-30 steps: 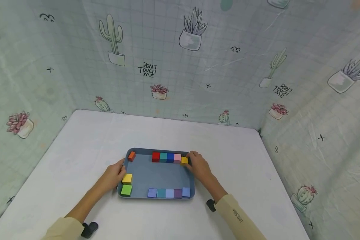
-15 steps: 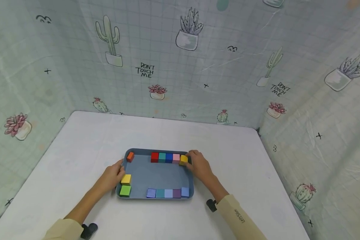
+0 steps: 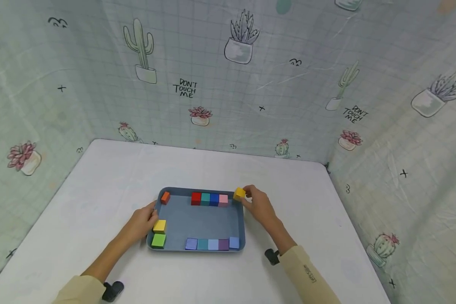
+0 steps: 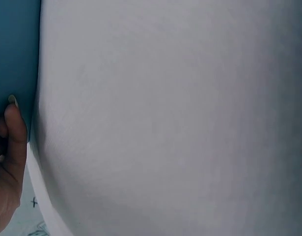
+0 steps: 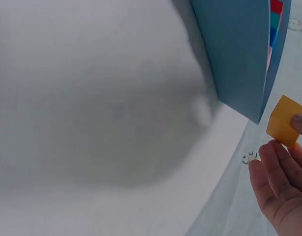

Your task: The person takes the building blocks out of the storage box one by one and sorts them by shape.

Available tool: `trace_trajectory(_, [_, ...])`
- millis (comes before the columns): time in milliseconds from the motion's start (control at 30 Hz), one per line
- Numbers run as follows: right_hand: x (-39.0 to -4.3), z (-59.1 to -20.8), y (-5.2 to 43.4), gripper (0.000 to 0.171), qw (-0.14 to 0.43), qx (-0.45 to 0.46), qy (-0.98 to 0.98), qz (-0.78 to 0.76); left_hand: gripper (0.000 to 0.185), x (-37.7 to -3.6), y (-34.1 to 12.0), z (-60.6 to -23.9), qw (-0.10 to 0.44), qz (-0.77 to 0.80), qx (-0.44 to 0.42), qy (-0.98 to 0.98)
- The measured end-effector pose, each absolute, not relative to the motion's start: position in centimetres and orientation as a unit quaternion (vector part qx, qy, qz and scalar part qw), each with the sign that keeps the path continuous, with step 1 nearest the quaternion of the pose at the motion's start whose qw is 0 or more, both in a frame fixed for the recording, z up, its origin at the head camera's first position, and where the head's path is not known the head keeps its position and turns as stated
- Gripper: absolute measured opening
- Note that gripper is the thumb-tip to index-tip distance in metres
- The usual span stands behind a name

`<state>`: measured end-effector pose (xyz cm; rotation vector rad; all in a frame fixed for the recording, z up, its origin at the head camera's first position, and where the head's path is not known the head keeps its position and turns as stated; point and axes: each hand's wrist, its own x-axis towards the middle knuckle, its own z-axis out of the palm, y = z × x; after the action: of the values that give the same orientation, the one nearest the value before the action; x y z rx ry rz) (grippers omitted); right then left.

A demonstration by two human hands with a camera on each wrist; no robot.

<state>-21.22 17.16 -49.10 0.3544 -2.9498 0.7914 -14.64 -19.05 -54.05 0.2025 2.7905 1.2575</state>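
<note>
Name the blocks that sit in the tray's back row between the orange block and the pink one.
In the head view, red block, teal block and blue block, after a bare gap beside the orange block.

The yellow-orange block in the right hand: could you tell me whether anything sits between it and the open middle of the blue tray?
Nothing visible does. The right hand pinches the yellow-orange block above the blue tray at its far right corner; the pink block lies just left of it, off that path.
</note>
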Motion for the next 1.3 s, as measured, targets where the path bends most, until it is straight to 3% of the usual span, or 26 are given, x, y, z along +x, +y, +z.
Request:
trace_trajectory(433, [-22.2, -48.9, 19.2, 0.032, 0.065, 0.132, -0.957, 0.248, 0.049, -14.4, -19.1, -54.0, 0.042, 0.414, 0.055, 0.908])
trace_trajectory(1100, [-23.4, -50.7, 20.0, 0.032, -0.005, 0.098, -0.969, 0.228, 0.049, -14.7, -19.0, -53.7, 0.048, 0.416, 0.061, 0.906])
trace_trajectory(1300, [-23.6, -51.2, 20.0, 0.023, -0.007, 0.101, -0.97, 0.221, 0.048, -14.7, -19.1, -53.8, 0.05, 0.415, 0.06, 0.906])
